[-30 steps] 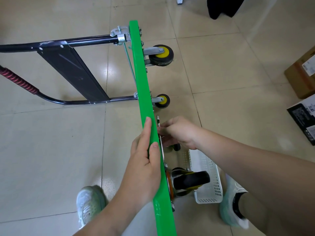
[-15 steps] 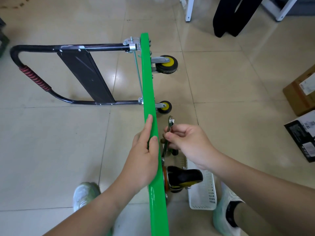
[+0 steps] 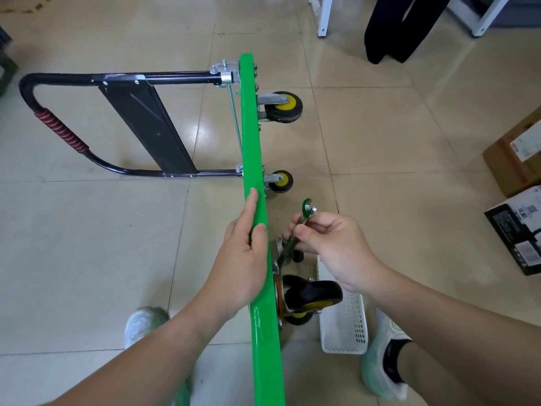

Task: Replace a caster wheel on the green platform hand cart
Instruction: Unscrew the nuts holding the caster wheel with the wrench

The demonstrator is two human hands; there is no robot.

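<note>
The green platform cart (image 3: 252, 133) stands on its side edge, seen edge-on, its black handle (image 3: 58, 127) lying to the left. My left hand (image 3: 240, 259) grips the upper edge of the platform. My right hand (image 3: 330, 244) pinches a metal wrench (image 3: 295, 232) whose lower end sits at the mounting plate of the near caster (image 3: 310, 294), a black wheel with a yellow hub. Two smaller yellow-hubbed casters, the upper caster (image 3: 284, 106) and the lower caster (image 3: 281, 181), stick out to the right further along.
A white plastic basket (image 3: 345, 326) lies on the tiled floor under the near caster. My shoes (image 3: 380, 367) flank the cart. Cardboard and black boxes (image 3: 518, 200) sit at the right. White furniture legs (image 3: 322, 16) and a black object (image 3: 395, 27) stand at the back.
My right hand drew back from the platform underside and now shows the wrench pinched between its fingers. The view tilted up, showing more floor and the whole handle. My left hand kept its hold.
</note>
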